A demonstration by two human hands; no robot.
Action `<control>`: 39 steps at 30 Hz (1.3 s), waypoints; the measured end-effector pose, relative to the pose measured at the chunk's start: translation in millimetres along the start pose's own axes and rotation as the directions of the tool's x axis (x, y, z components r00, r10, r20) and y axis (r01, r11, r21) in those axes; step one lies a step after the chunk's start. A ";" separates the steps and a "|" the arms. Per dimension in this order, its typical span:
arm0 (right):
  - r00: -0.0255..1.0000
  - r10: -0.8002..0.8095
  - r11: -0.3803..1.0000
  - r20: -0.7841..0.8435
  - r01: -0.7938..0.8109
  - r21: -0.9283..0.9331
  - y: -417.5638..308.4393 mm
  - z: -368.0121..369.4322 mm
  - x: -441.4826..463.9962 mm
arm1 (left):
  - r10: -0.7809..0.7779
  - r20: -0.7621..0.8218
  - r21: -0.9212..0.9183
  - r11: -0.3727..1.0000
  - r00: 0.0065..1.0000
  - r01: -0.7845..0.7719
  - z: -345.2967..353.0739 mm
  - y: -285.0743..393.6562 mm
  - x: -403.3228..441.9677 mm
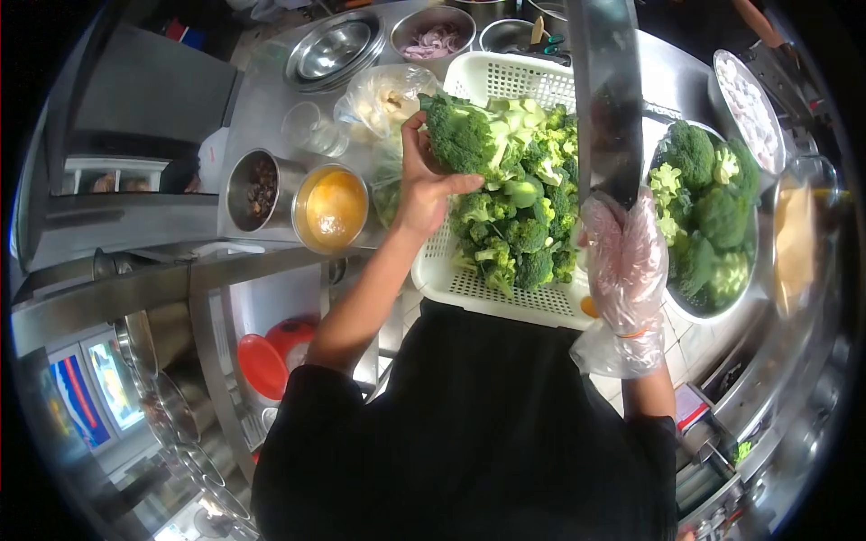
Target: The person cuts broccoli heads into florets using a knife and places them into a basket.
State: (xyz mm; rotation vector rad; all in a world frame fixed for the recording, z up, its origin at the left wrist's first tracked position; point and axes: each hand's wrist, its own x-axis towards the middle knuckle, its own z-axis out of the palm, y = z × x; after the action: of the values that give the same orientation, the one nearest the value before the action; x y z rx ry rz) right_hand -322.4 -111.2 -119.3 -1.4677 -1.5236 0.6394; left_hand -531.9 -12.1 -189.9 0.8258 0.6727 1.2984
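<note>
Head view, left hand: my bare left hand (424, 185) is closed on a dark green, thick-crowned broccoli head (458, 135), thumb below, fingers round its far side; I hold it over the upper left of the basket.
Head view, right hand: my right hand (625, 261), in a clear crinkled plastic glove, is at the basket's right side. A broad grey metal strip (609, 81), blade-like, runs up from my fingers; whether they grip it, I cannot tell.
White perforated plastic basket (505, 308): heaped with small bright green broccoli florets (528, 236), pale cut stems showing. By my reckoning, this is the part done.
White-rimmed round basin (699, 317): right of the gloved hand, piled with large green broccoli heads (690, 153). Most look whole; I judge these left to break down.
Tally: well along, I'd guess, though far from finished; the head in my left hand looks uncut on its crown.
Left of basket: round steel pot (296, 216) of yellow liquid (332, 209), apart from the broccoli work.
</note>
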 end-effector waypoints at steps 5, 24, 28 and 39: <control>0.932 -0.358 0.907 0.045 0.359 -0.221 41.3 27.7 -3.3 | 0.132 0.158 0.154 0.976 0.979 -0.156 17.5 4.3 -1.2; 0.947 -0.300 0.900 0.117 0.322 -0.295 14.3 3.2 -23.8 | 0.489 0.729 0.567 -0.038 0.479 -0.823 -22.2 26.3 12.0; 0.840 0.291 0.854 0.457 -0.444 0.272 0.4 -10.0 -6.7 | 0.386 0.852 0.442 -0.168 0.354 -0.881 -29.5 21.0 13.4; 0.807 0.546 0.761 0.226 -0.590 0.268 -7.2 -29.9 -8.3 | 0.134 0.940 0.342 -0.390 0.315 -0.855 -54.7 28.2 22.4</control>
State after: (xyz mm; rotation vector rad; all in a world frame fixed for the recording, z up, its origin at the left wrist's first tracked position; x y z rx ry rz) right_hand -301.2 -126.7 -101.4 -1.6473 -0.9724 1.3161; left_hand -588.7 19.9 -196.2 3.1850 0.5047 1.1174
